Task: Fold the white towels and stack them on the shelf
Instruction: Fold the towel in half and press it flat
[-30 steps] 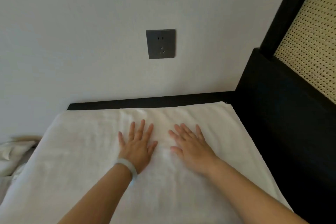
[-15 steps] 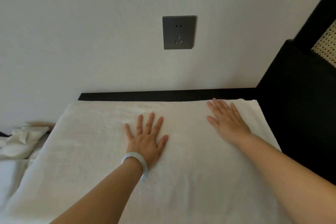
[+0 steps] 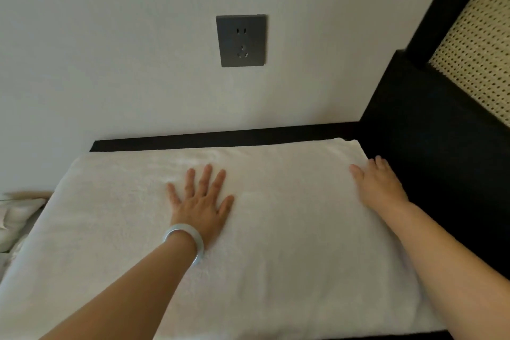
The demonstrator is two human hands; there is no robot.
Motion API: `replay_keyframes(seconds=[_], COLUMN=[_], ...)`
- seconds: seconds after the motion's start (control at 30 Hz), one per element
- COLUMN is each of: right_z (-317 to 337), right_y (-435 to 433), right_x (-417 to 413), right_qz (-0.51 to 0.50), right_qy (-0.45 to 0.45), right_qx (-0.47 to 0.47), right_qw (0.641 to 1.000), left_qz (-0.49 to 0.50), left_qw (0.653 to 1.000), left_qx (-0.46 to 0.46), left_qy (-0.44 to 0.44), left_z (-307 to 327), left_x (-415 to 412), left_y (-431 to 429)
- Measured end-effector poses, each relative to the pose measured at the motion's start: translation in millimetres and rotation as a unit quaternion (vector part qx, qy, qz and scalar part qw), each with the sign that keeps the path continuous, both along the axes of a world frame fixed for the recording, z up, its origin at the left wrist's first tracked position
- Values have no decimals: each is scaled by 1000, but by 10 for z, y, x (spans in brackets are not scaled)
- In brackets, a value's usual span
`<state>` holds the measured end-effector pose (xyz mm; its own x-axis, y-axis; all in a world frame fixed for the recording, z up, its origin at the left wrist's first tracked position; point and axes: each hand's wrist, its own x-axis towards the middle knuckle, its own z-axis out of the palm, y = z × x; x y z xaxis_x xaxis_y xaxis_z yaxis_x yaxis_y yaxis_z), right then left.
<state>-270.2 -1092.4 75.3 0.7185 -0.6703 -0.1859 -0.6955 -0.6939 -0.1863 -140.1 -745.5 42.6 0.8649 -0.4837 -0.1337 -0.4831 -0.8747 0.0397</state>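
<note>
Left hand (image 3: 200,203) presses flat, fingers spread, mid-way along the white towel (image 3: 276,270), right hand (image 3: 379,185) rests loosely flat at its right end, so the long axis runs left-right.

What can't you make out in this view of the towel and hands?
Head view only.
Towel: near edge partly cut off by the frame bottom.
Right hand: fingertips hidden past the towel's right edge; grip unclear.
Shelf: mostly covered by the towel.
Cloth: cut off by left edge.

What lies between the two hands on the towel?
Nothing but bare white towel between the left hand and the right hand, seen in the head view.
</note>
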Motion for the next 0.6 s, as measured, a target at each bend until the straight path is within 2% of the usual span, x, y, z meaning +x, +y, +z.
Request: replay_keyframes(seconds=[0.07,0.13,0.2,0.23,0.3,0.4,0.5,0.6], right_z=[36,-13,-135,-194,-282,-292,-277,-219], right_y=[282,823,1219,1257,1036,622,526,592], right_x=[-66,-218,-488,-624,-897,-1286,-1490,-1524], right_qz=[44,165,271,293,256,123,55,23], right_qy=[-46,-83,-60,-42,-32,-44,-45,-76], right_qx=[-23,2,19,11,-3,4,16,-11], right_qw=[998,983,960,955,966,991,997,997], left_qz=[1,1,7,15,14,-97,-181,-174], left_qw=[1000,1000,999,999,999,994,982,984], left_qx=[4,14,30,31,8,-60,-45,-31], left_qy=[0,3,14,24,30,0,7,7], left_z=[-7,-3,33,66,129,136,23,-26], left_x=[6,5,-1,-17,-152,-669,-1103,-1146], left_y=[4,1,-18,-44,-158,-381,-507,-521])
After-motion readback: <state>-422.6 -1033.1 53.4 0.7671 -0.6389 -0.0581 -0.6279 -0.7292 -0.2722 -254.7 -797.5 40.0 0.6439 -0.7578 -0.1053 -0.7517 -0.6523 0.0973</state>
